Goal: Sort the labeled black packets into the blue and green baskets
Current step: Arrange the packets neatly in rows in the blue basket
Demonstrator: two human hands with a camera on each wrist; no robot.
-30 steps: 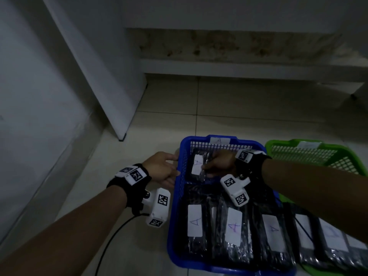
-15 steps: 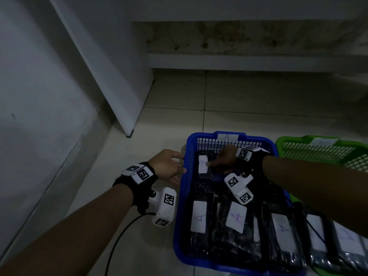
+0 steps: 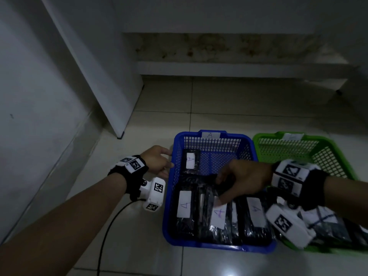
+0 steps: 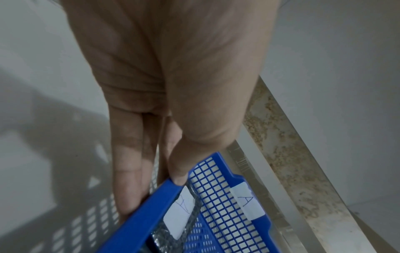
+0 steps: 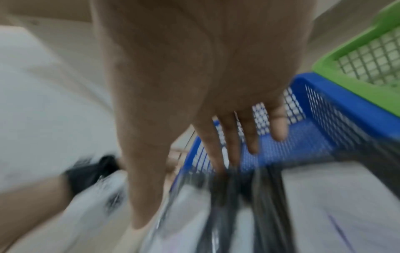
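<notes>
The blue basket [image 3: 169, 198], tagged A on its far rim, holds several black packets with white A labels. One packet [image 3: 190, 161] lies alone in the far left corner, and others [image 3: 184, 208] fill the near half. My left hand [image 3: 159, 162] pinches the basket's left rim [image 4: 151, 205], thumb on top and fingers outside. My right hand [image 3: 245, 182] hovers over the basket's middle, just above the near packets, with its fingers [image 5: 229, 142] loosely extended and nothing in them. The right wrist view is motion-blurred. The green basket [image 3: 278, 136] stands to the right.
More labeled packets [image 3: 328, 226] lie in the near part of the green basket, partly hidden by my right wrist. A white wall and a door panel [image 3: 103, 76] close off the left. A black cable [image 3: 107, 232] runs under my left forearm. Tiled floor [image 3: 239, 100] stretches beyond the baskets.
My right hand has let go of the A packet in the far left corner and pulled back toward me over the basket's middle. My left hand stayed on the rim.
</notes>
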